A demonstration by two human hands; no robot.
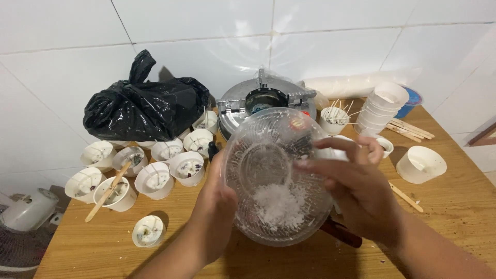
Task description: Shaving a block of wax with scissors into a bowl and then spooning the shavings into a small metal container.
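I see the clear plastic bowl (276, 175) tipped up on edge above the wooden table (454, 206), mouth toward me, white flakes (279, 206) pooled low, left hand (217, 206) cupping its left rim, right hand (356, 186) fingers spread over the right rim.

The clear bowl (279, 175) hides part of the stove (266, 103) at 12 o'clock. A fan (23, 217) at 8 o'clock is cut off. The small cups' (188, 168) insides are too tiny to tell.

White tiled wall (320, 31), wooden table (460, 206)
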